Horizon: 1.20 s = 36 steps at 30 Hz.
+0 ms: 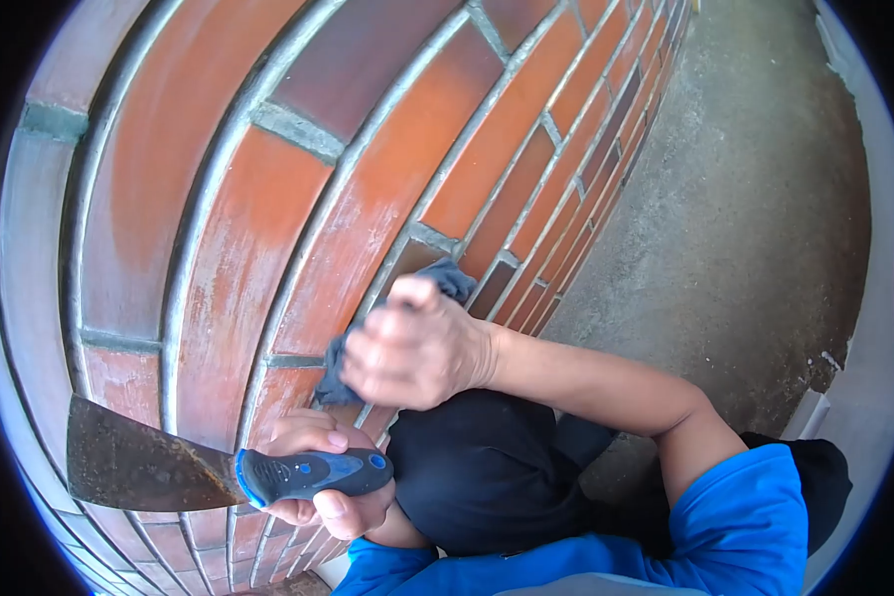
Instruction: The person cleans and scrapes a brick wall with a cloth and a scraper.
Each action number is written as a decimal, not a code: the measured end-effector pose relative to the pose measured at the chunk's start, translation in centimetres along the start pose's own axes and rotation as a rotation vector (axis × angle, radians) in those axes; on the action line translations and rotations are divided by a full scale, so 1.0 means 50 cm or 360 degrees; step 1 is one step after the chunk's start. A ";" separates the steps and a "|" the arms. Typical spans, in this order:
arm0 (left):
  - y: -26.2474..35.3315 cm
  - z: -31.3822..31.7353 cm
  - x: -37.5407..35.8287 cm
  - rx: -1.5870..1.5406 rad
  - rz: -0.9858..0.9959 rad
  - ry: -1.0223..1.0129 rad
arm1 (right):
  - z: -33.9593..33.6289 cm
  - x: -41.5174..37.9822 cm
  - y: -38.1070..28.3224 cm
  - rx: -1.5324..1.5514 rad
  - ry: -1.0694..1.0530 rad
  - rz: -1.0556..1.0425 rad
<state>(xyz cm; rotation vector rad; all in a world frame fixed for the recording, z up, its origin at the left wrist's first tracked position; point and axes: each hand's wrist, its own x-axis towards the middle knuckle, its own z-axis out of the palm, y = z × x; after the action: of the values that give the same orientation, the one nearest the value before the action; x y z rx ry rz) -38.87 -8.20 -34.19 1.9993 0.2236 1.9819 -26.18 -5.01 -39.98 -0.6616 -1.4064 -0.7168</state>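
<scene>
My right hand (412,348), slightly smeared by motion, is closed over a dark grey-blue cloth (454,279) and presses it against the brick wall (238,189). Parts of the cloth stick out above and below the fingers. Lower and to the left, my left hand (318,437) grips a putty knife (313,475) by its dark grey and blue handle. Its wide, stained metal blade (149,462) points left, in front of the wall. Some orange-red bricks near the cloth carry a whitish haze, and grey mortar fills the joints.
My bent knee in black cloth (482,472) is close below my right hand. A grey concrete floor (725,199) runs along the wall's foot at the right. Whitish sheeting (864,397) edges the floor on the far right, with small debris beside it.
</scene>
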 end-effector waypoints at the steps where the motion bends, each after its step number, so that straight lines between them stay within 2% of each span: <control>1: -0.002 0.010 0.001 -0.0018 0.0032 0.0016 | 0.002 -0.001 0.019 -0.0006 0.0096 -0.0003; 2: -0.001 0.009 0.003 -0.0027 0.0030 -0.0013 | -0.009 0.025 0.057 -0.0010 0.0193 -0.0003; 4: 0.008 -0.002 0.002 -0.0038 0.0042 -0.0057 | -0.045 0.073 0.143 -0.0353 0.0404 0.0219; 5: 0.010 -0.010 0.000 0.0026 0.0029 -0.0036 | -0.063 0.083 0.208 -0.0406 0.0518 0.0483; 7: 0.018 -0.021 -0.001 0.0138 0.0003 0.0001 | -0.078 0.112 0.229 -0.0432 0.0613 0.0688; 8: 0.023 -0.022 0.000 0.0131 0.0014 -0.0016 | -0.071 0.128 0.199 -0.0409 0.0611 0.0620; 9: 0.026 -0.021 0.001 0.0117 0.0034 -0.0035 | -0.029 0.111 0.167 -0.0413 0.0603 0.0371; 10: 0.015 -0.015 0.001 0.0094 0.0038 -0.0057 | -0.002 0.095 0.083 -0.0163 0.0396 0.0363; 12: 0.028 0.011 0.003 0.0116 0.0064 0.0007 | 0.047 0.078 -0.026 0.0337 0.0029 -0.0186; 15: 0.055 0.014 0.021 0.0118 0.0115 0.0030 | 0.009 0.118 0.045 0.0075 0.0256 -0.0179; 17: 0.032 -0.012 0.017 0.0161 0.0065 -0.0004 | -0.048 0.116 0.163 -0.0361 0.0338 0.0204; 18: 0.036 -0.020 0.015 0.0187 0.0046 -0.0011 | -0.064 0.109 0.251 -0.0669 0.0513 0.0204; 20: 0.032 -0.020 0.007 0.0272 -0.0046 0.0085 | -0.101 0.100 0.298 -0.0523 0.0824 0.1074; 22: 0.030 -0.026 -0.001 0.0127 -0.0060 0.0082 | -0.087 0.076 0.288 -0.0413 0.0722 0.0849; 23: 0.027 -0.018 -0.002 0.0111 -0.0054 0.0106 | -0.064 0.077 0.248 -0.0564 0.0623 0.0648; 24: 0.031 -0.004 -0.005 0.0094 -0.0047 0.0128 | -0.042 0.081 0.178 -0.0478 0.0502 0.0507; 26: 0.036 0.013 0.003 0.0091 -0.0096 0.0099 | -0.002 0.076 0.026 0.0171 0.0136 0.0097; 28: 0.044 0.010 -0.001 0.0116 -0.0151 0.0035 | 0.020 0.046 0.003 0.0501 -0.0240 -0.0348; 30: 0.041 0.002 -0.008 0.0127 -0.0112 0.0002 | 0.006 0.046 0.054 0.0274 0.0077 -0.0227; 32: 0.036 -0.007 -0.006 0.0128 -0.0068 0.0027 | -0.067 0.026 0.147 -0.0129 0.0094 -0.0070; 33: 0.032 -0.012 -0.007 0.0118 -0.0074 0.0067 | -0.103 0.010 0.195 -0.0364 0.0065 0.0147; 34: 0.039 -0.014 -0.003 0.0116 -0.0073 0.0097 | -0.121 0.005 0.250 -0.0605 0.0301 0.0359; 35: 0.042 -0.023 -0.005 0.0116 -0.0095 0.0095 | -0.128 0.012 0.270 -0.0399 0.0469 0.0623; 36: 0.041 -0.032 -0.006 0.0106 -0.0115 0.0083 | -0.137 0.010 0.266 -0.0549 0.0403 0.0487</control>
<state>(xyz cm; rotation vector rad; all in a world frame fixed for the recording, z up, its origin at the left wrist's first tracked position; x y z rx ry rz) -40.69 -10.05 -33.82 1.9520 0.3733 2.0080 -11.55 -1.97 -39.75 -0.9944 -0.9305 -0.7739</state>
